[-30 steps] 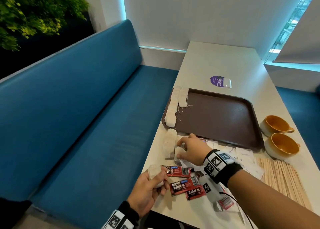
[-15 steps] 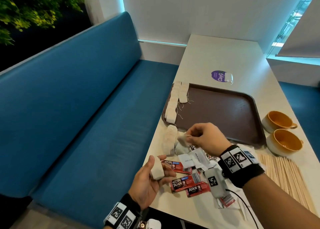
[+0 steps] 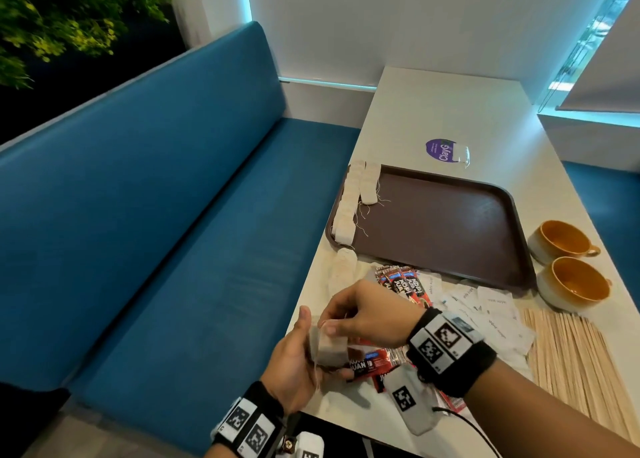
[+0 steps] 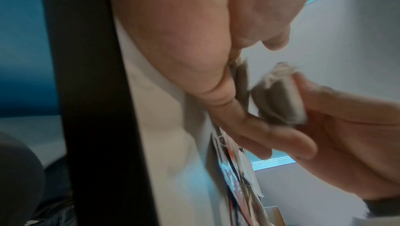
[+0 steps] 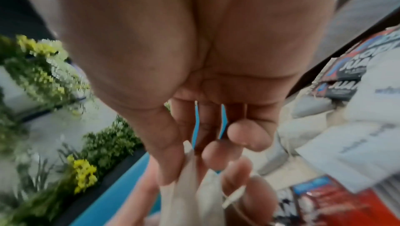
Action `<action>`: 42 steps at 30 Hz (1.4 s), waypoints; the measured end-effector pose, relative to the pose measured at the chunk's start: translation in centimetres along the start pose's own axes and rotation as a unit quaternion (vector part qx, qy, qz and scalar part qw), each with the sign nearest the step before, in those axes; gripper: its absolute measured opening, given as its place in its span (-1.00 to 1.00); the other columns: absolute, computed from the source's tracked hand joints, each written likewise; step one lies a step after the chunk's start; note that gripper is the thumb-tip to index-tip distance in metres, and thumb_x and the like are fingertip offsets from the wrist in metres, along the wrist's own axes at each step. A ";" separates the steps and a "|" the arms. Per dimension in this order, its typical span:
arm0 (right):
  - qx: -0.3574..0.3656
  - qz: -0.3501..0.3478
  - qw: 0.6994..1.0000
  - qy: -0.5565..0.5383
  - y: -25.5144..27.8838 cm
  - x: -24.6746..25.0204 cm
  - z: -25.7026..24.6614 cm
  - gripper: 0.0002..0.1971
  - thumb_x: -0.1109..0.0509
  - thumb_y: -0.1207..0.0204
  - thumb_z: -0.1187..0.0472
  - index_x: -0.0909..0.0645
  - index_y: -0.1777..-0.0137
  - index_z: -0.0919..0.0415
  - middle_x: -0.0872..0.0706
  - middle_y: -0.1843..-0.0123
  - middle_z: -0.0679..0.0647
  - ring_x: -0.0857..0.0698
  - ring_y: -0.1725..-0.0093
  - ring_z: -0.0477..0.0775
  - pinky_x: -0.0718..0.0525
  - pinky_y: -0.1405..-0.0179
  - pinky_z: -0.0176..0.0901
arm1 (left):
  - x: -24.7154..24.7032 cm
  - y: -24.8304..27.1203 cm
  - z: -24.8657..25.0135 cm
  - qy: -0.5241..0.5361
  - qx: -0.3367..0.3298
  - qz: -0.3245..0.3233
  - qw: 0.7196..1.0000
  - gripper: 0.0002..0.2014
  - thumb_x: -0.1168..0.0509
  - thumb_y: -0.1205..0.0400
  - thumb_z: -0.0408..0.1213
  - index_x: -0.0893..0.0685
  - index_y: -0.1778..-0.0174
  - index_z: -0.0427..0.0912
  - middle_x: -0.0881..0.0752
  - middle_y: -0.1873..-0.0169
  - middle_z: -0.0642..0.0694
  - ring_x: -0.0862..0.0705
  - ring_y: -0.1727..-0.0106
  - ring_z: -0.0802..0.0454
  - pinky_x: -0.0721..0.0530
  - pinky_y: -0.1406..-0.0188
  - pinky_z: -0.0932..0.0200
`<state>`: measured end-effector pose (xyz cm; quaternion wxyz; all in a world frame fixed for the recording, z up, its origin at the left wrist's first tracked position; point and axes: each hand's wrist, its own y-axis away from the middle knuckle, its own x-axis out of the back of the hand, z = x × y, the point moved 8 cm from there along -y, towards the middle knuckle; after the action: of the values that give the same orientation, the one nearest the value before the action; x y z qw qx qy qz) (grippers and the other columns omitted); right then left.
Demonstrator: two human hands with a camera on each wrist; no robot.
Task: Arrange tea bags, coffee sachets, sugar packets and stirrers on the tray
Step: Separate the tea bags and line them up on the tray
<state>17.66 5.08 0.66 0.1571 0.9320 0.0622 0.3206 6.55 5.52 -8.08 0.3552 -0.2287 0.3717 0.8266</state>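
A brown tray (image 3: 433,222) on the desk (image 3: 450,111) carries a row of tea bags (image 3: 349,208) along its left edge. Near it, the left hand (image 3: 298,360) grips one tea bag (image 3: 330,348); the right hand (image 3: 367,315) pinches another beside it. Likely next: carrying them to the tray.

A long blue upholstered bench seat (image 3: 166,236) runs along the left side of a pale table (image 3: 446,111), its backrest rising toward a dark planter of green and yellow foliage (image 3: 69,17). Behind stands a plain white wall (image 3: 398,17) edged with thin strips of cyan light. At the right, a window (image 3: 588,42) with a partly lowered roller blind (image 3: 609,76) admits daylight.
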 end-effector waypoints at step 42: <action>-0.024 0.104 0.983 -0.151 1.7 4.5 0.1 -0.96 -0.53 -0.58 0.32 -0.74 0.02 0.24 -0.86 0.24 0.10 -0.79 0.27 0.00 -0.68 0.27 -0.27 | 0.3 -0.3 0.9 0.030 -0.049 0.027 0.998 -0.55 -0.20 -0.75 -0.07 -0.69 -0.31 -0.39 -0.77 0.08 -0.40 -0.76 0.25 -0.15 -0.70 0.45 0.10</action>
<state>21.27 4.39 3.75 0.1528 0.9670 -0.0670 0.1926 6.51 6.49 -7.92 0.3094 -0.2603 0.3473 0.8461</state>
